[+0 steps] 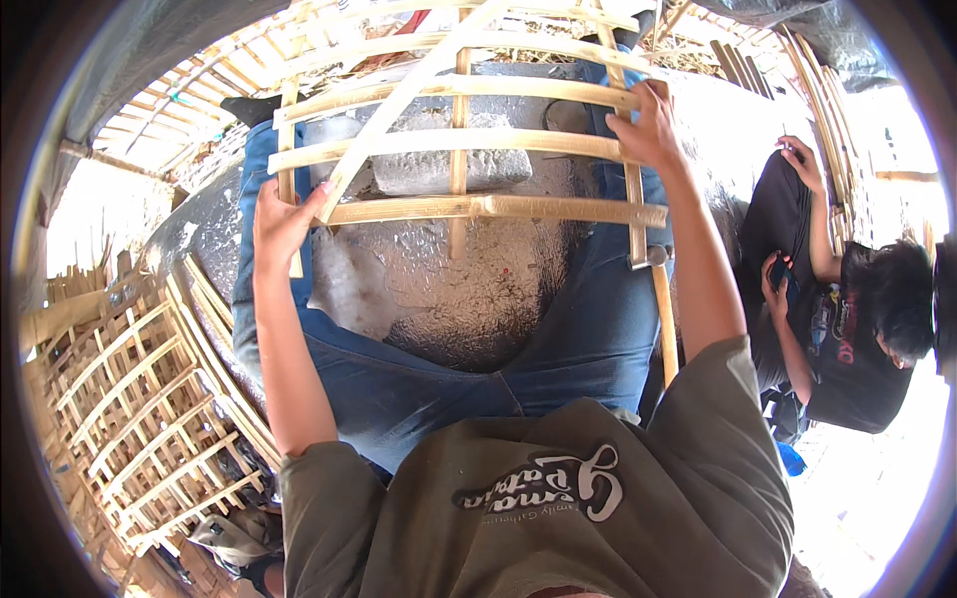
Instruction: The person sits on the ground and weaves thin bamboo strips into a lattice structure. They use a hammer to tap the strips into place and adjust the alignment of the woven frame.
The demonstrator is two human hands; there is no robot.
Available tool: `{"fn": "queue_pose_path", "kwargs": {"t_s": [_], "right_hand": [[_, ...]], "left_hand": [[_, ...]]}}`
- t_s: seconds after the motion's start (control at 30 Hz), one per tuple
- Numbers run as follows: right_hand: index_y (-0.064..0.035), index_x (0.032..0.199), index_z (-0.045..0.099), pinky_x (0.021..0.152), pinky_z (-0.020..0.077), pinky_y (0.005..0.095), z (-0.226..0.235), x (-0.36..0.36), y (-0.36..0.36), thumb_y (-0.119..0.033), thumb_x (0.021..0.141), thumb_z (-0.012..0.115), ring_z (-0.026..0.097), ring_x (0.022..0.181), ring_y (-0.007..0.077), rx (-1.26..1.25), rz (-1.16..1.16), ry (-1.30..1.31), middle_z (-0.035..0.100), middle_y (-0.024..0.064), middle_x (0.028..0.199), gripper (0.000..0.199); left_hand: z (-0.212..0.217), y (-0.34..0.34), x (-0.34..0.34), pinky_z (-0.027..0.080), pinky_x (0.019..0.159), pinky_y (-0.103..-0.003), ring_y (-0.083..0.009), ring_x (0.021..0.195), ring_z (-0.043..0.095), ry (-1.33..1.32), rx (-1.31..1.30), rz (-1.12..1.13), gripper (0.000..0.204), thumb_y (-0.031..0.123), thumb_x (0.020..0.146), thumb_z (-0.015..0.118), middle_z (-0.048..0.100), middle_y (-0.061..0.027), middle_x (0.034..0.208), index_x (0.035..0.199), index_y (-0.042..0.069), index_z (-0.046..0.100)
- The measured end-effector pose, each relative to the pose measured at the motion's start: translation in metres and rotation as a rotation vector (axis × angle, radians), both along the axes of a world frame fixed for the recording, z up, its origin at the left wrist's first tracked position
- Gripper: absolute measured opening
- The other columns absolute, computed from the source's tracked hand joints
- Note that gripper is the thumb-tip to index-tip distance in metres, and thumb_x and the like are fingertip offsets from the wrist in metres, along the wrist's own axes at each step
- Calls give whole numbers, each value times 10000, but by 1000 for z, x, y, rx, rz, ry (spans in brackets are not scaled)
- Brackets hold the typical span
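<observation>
A lattice frame of pale bamboo slats lies across my knees, above my blue jeans. My left hand grips its left edge where a lower crossbar meets the upright slat. My right hand is closed on the right upright slat near an upper crossbar. A long diagonal slat runs across the frame from lower left to upper right. A hammer with a wooden handle rests by my right thigh, its head under the frame's lower right corner.
A grey stone block sits on the dusty ground between my legs. Finished bamboo lattice panels are stacked at the left. Another person in dark clothes sits at the right holding a phone.
</observation>
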State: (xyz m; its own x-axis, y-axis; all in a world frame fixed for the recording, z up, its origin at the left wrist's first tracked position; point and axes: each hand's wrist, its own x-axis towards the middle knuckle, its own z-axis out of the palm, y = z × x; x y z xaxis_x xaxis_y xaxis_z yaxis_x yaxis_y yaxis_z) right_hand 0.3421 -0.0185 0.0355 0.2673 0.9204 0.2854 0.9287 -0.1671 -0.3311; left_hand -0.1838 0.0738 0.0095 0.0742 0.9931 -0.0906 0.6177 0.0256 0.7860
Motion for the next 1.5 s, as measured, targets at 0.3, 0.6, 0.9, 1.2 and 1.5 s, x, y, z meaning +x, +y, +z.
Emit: {"fn": "queue_pose_path", "kwargs": {"t_s": [0.3, 0.6, 0.9, 1.2, 1.5], "right_hand": [[-39, 1145, 638, 1097, 389, 457, -30, 56, 87, -282, 703, 779, 433, 1302, 359, -24, 243, -71, 512, 186, 1316, 523], [-14, 1139, 625, 1061, 431, 433, -52, 63, 114, -250, 736, 775, 514, 1226, 348, -114, 328, -90, 510, 182, 1290, 491], [6, 1128, 624, 994, 447, 433, -63, 100, 106, -173, 741, 839, 531, 1182, 352, -40, 353, -58, 550, 193, 1211, 477], [-16, 1154, 632, 1022, 427, 445, -81, 96, 108, -211, 764, 838, 534, 1185, 364, -47, 326, -84, 568, 197, 1228, 482], [-91, 1357, 553, 1118, 376, 483, -73, 94, 101, -456, 871, 752, 452, 1338, 359, -180, 227, -221, 513, 178, 1388, 639]], "left_hand": [[-18, -40, 33, 528, 920, -432, -357, 1001, 694, 274, -85, 284, 1146, 726, 546, 878, 694, -249, 1094, 1235, -133, 560], [-12, -81, 59, 531, 942, -445, -391, 1053, 682, 297, -180, 373, 1144, 731, 582, 856, 671, -274, 1120, 1236, -147, 521], [-11, -83, 100, 537, 914, -452, -404, 994, 686, 249, -166, 312, 1030, 701, 633, 852, 673, -284, 1022, 1126, -137, 511], [-9, -79, 103, 549, 886, -454, -415, 984, 695, 263, -145, 304, 1000, 654, 641, 867, 683, -285, 1000, 1122, -151, 519], [-10, -77, 104, 557, 861, -460, -417, 963, 699, 286, -160, 295, 1019, 650, 636, 873, 678, -297, 1005, 1121, -171, 517]]}}
